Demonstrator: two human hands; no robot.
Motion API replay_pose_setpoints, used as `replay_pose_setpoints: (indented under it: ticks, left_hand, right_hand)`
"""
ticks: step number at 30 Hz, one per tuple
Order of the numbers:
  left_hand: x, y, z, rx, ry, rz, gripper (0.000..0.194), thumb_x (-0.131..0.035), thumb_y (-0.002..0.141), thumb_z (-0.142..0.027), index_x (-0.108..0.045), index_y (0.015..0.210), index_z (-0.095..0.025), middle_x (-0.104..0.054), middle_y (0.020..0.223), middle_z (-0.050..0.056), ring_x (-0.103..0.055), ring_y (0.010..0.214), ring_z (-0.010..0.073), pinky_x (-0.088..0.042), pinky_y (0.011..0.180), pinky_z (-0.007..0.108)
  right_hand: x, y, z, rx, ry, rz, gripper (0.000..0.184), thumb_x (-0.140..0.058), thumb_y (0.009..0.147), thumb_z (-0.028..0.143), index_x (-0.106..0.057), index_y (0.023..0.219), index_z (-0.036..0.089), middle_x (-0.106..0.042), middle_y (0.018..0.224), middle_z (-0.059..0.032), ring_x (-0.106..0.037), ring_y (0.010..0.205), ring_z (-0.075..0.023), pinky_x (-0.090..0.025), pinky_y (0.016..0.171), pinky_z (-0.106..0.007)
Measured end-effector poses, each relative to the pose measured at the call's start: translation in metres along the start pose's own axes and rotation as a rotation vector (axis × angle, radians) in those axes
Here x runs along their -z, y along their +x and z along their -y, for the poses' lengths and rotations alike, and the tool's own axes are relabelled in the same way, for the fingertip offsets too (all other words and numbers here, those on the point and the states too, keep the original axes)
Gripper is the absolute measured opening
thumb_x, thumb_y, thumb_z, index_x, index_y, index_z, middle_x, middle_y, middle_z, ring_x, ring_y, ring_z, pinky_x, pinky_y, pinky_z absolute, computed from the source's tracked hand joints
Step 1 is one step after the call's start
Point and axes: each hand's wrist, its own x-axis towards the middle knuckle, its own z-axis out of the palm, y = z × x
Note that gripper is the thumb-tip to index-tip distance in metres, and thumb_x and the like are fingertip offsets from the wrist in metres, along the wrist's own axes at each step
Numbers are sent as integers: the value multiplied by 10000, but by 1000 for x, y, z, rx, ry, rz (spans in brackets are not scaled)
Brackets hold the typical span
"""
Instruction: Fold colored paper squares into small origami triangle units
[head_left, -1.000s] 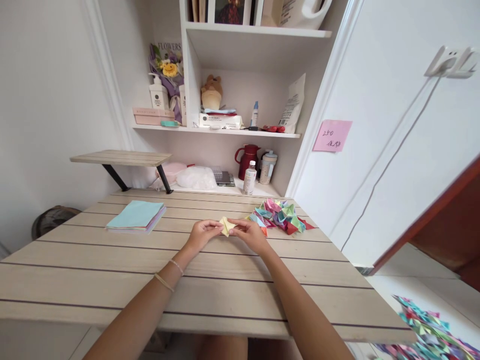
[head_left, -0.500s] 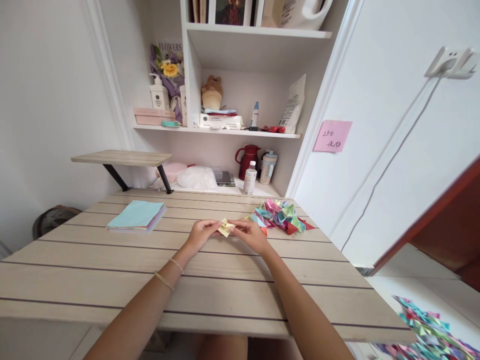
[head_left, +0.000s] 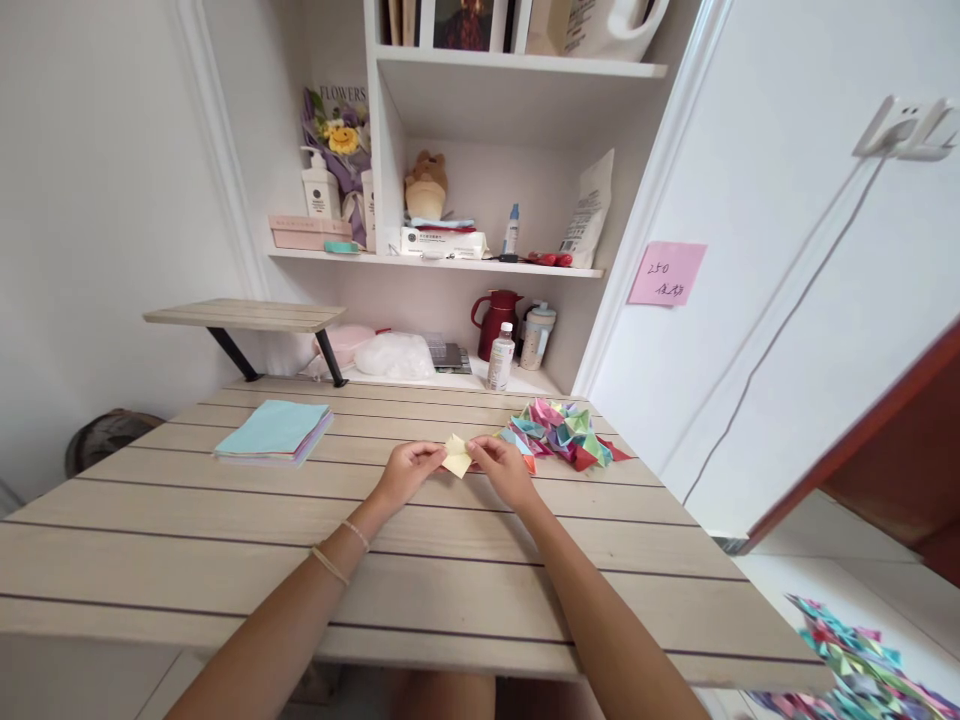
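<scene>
A small folded piece of pale yellow paper [head_left: 457,457] is held between my two hands above the middle of the table. My left hand [head_left: 409,470] pinches its left side with thumb and fingers. On the opposite side, my right hand [head_left: 504,468] grips the paper's right edge the same way. The paper looks fairly flat, with a corner pointing toward me. Just beyond my right hand lies a heap of colourful folded paper pieces [head_left: 562,432]. To the left, a stack of square paper [head_left: 274,430] with a light blue sheet on top rests on the table.
A wooden table [head_left: 420,590] spans the front, with a small raised shelf [head_left: 244,315] at back left. At its back edge stand a bottle [head_left: 500,358] and a red jug [head_left: 495,322]. More folded paper pieces [head_left: 862,660] lie on the floor at right.
The yellow paper now looks flatter and more spread out between my fingers. My hands have shifted slightly, the right fingers moving from over the paper to its edge.
</scene>
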Motion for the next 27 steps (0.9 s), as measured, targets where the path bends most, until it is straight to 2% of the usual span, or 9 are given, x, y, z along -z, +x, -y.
replay_pose_setpoints:
  ticks: [2, 6, 8, 12, 15, 18, 23, 27]
  left_hand:
    - [0, -1, 0, -37, 28, 30, 278, -637, 670, -323, -632, 856, -116, -678, 776, 71, -623, 706, 169, -495, 669, 272]
    - [0, -2, 0, -63, 31, 68, 387, -598, 711, -304, -522, 1047, -129, -659, 724, 52, -619, 668, 151, -489, 629, 258]
    - [0, -2, 1, -70, 43, 74, 339, -580, 723, -304, -526, 1012, -136, -651, 707, 40, -618, 650, 150, -491, 605, 258]
    - [1, -1, 2, -118, 138, 33, 198, -584, 711, -296, -614, 817, -131, -667, 817, 67, -619, 760, 171, -485, 700, 276]
    - [2, -1, 3, -96, 130, 56, 315, -630, 671, -292, -610, 933, -118, -662, 927, 102, -618, 837, 196, -482, 757, 305]
    - [2, -2, 5, -69, 110, 61, 426, -674, 630, -281, -575, 1006, -105, -660, 934, 118, -620, 854, 207, -484, 775, 328]
    - [3, -1, 7, -56, 135, 49, 379, -672, 634, -296, -582, 954, -115, -666, 864, 102, -625, 808, 198, -490, 754, 331]
    - [3, 1, 8, -76, 128, 66, 342, -678, 630, -286, -580, 911, -116, -650, 820, 77, -610, 742, 166, -488, 714, 303]
  right_hand:
    - [-1, 0, -2, 6, 8, 21, 270, -556, 722, 424, -629, 776, 169, -630, 736, -33, -597, 700, -168, -513, 627, -286]
    - [-4, 1, -9, 21, 29, -3, 293, -569, 726, 363, -578, 956, 182, -550, 566, 32, -559, 544, -125, -497, 549, -264]
    - [-4, 2, -11, 24, 4, 5, 278, -562, 732, 353, -584, 944, 174, -548, 554, 29, -557, 533, -124, -492, 540, -261]
    - [-1, 2, -9, 63, -168, 43, 265, -591, 709, 365, -644, 874, 165, -645, 740, -44, -584, 640, -153, -485, 586, -269]
    - [2, 2, -6, 146, -381, 15, 326, -655, 658, 351, -655, 938, 184, -660, 775, -51, -576, 661, -165, -466, 605, -274]
    - [4, 0, -4, 241, -538, 7, 284, -627, 701, 338, -665, 942, 193, -658, 730, -53, -569, 629, -158, -446, 592, -263]
    - [4, -1, -1, 337, -634, 48, 209, -525, 796, 313, -678, 886, 203, -667, 719, -48, -588, 655, -155, -435, 627, -251]
    - [3, -2, 2, 332, -678, 36, 209, -493, 819, 300, -675, 854, 204, -660, 681, -33, -580, 633, -143, -419, 617, -238]
